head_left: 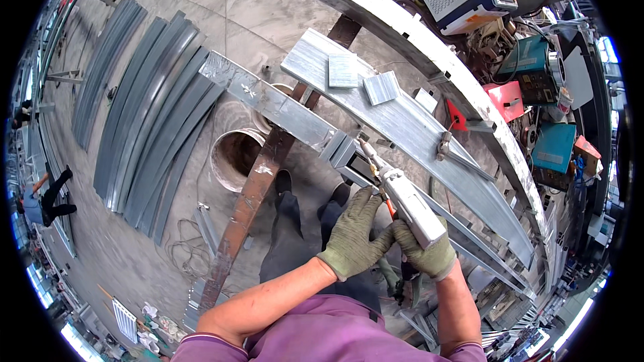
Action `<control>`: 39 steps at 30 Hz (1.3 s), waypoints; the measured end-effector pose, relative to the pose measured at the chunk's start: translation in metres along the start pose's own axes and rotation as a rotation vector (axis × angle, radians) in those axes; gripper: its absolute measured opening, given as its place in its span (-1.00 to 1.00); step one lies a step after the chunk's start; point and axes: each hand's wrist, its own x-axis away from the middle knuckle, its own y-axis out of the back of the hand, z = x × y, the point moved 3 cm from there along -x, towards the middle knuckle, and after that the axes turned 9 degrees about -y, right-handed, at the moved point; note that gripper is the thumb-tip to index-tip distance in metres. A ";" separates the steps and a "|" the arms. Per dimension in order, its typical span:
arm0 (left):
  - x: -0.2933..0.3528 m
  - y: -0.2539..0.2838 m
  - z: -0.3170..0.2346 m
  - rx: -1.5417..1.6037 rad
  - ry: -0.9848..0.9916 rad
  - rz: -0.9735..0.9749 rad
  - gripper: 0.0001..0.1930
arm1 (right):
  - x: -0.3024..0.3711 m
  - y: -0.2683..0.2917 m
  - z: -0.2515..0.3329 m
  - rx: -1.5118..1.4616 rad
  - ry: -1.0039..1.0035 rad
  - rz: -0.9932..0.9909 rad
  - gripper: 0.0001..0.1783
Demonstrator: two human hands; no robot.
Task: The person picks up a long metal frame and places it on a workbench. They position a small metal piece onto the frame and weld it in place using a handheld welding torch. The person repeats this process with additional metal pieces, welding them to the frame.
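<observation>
Both my hands wear olive-green work gloves. My right hand (424, 249) wraps the rear of a silver-white handheld welding gun (408, 202), whose narrow nozzle points up and to the left. My left hand (355, 234) closes about the gun's near left side, beside its brass fitting and an orange line; its fingertips are partly hidden. Just beyond the nozzle tip lies the open square end of a metal tube (359, 166). This end meets a long flat galvanized bar (282, 112) that runs to the far left.
A rusty beam (245, 211) supports the bar. Two small square plates (343, 70) (382, 88) and a hammer (444, 145) rest on a wide galvanized plank (402, 127). A bucket (225, 177) stands left; curved steel strips (151, 107) lie beyond. Another person (40, 201) is far left.
</observation>
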 end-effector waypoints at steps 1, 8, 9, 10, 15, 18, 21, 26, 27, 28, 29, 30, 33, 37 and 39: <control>0.000 0.000 0.001 0.007 -0.009 -0.019 -0.23 | -0.002 -0.001 0.000 0.002 0.007 -0.014 -0.62; 0.002 -0.002 0.008 -0.012 0.022 -0.008 -0.25 | -0.007 -0.005 -0.008 0.008 0.015 -0.020 -0.65; 0.002 -0.001 0.007 -0.010 0.023 -0.006 -0.25 | -0.006 -0.007 -0.008 -0.018 0.004 -0.029 -0.66; 0.001 0.000 0.006 -0.006 0.023 -0.003 -0.25 | -0.005 -0.008 -0.008 -0.043 -0.009 -0.041 -0.66; 0.002 -0.001 0.011 -0.003 0.022 0.014 -0.22 | -0.004 -0.007 0.002 -0.108 -0.097 -0.014 -0.75; 0.002 -0.001 0.011 0.004 0.025 -0.001 -0.23 | -0.004 -0.008 0.000 -0.084 -0.073 0.015 -0.78; 0.003 -0.001 0.012 0.000 0.034 -0.003 -0.24 | -0.004 -0.009 -0.002 -0.058 -0.051 0.012 -0.78; 0.005 -0.001 0.014 0.004 0.019 -0.002 -0.24 | -0.007 -0.010 0.000 -0.010 0.066 -0.058 -0.78; 0.005 -0.001 0.014 0.008 0.022 0.001 -0.24 | -0.008 -0.010 0.000 0.011 0.093 -0.061 -0.78; 0.005 -0.001 0.013 0.011 0.024 0.004 -0.24 | -0.009 -0.010 0.000 0.032 0.119 -0.063 -0.78; 0.004 0.000 0.013 0.020 0.023 0.001 -0.24 | -0.009 -0.010 0.000 0.024 0.111 -0.061 -0.79; 0.003 0.001 0.011 0.028 0.021 -0.002 -0.24 | -0.009 -0.010 0.001 0.017 0.103 -0.060 -0.80; 0.006 -0.002 0.015 0.013 0.027 0.009 -0.23 | -0.010 -0.009 0.004 0.013 0.084 -0.039 -0.83; 0.005 -0.001 0.014 0.007 0.021 0.006 -0.24 | -0.010 -0.009 0.004 0.072 0.135 -0.059 -0.86; 0.005 -0.001 0.013 0.034 0.023 0.009 -0.24 | -0.009 -0.009 0.003 0.075 0.128 -0.054 -0.86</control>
